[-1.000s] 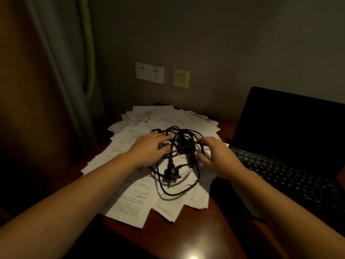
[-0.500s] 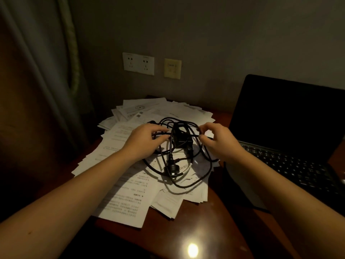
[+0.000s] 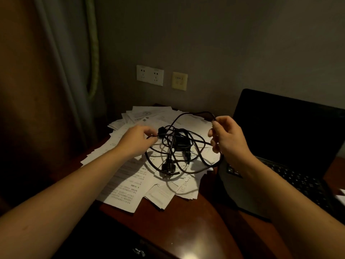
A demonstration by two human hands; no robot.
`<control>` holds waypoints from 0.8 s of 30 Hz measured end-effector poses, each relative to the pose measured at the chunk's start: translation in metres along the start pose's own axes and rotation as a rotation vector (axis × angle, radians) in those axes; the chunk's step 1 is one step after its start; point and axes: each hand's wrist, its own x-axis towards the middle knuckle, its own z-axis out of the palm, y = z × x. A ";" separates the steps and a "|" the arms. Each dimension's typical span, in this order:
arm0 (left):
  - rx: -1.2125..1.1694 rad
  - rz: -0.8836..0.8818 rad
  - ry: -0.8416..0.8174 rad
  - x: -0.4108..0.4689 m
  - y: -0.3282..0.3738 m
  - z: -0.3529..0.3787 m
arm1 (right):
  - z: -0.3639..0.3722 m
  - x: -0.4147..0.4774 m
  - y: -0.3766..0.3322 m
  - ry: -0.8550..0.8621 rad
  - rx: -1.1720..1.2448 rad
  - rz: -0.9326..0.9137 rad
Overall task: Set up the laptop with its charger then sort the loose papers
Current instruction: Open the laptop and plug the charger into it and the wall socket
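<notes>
A tangled black charger cable [image 3: 194, 146] with its power brick [image 3: 182, 143] hangs just above a spread heap of loose printed papers [image 3: 128, 176]. Its wall plug [image 3: 168, 167] dangles low over the sheets. My left hand [image 3: 137, 140] pinches a strand at the left of the tangle. My right hand [image 3: 226, 139] grips a loop of cable and lifts it up to the right. The open black laptop [image 3: 291, 139] stands to the right, screen dark, my right forearm crossing its keyboard.
Two white wall sockets [image 3: 150, 75] and a yellowish wall plate [image 3: 179, 80] sit on the grey wall behind the papers. A curtain [image 3: 56, 71] hangs at the left. The brown wooden desk [image 3: 186, 221] edge curves near me.
Both hands have lifted the cable off the papers and pulled apart. My right hand rose to the right with a loop, and the plug now dangles.
</notes>
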 end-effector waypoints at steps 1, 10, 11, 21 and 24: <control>0.024 0.011 0.009 -0.001 0.001 0.001 | 0.000 0.001 -0.001 0.006 0.054 0.034; 0.172 -0.015 -0.131 0.003 0.028 0.015 | -0.006 0.006 -0.001 -0.129 0.380 0.269; 0.184 -0.021 -0.142 0.004 0.030 0.016 | -0.008 0.005 -0.002 -0.144 0.332 0.260; 0.110 -0.082 -0.007 0.019 0.001 -0.002 | -0.017 0.009 0.003 -0.237 -0.255 0.214; 0.100 -0.128 0.000 0.021 -0.009 -0.009 | -0.015 0.009 0.005 -0.299 -0.250 0.154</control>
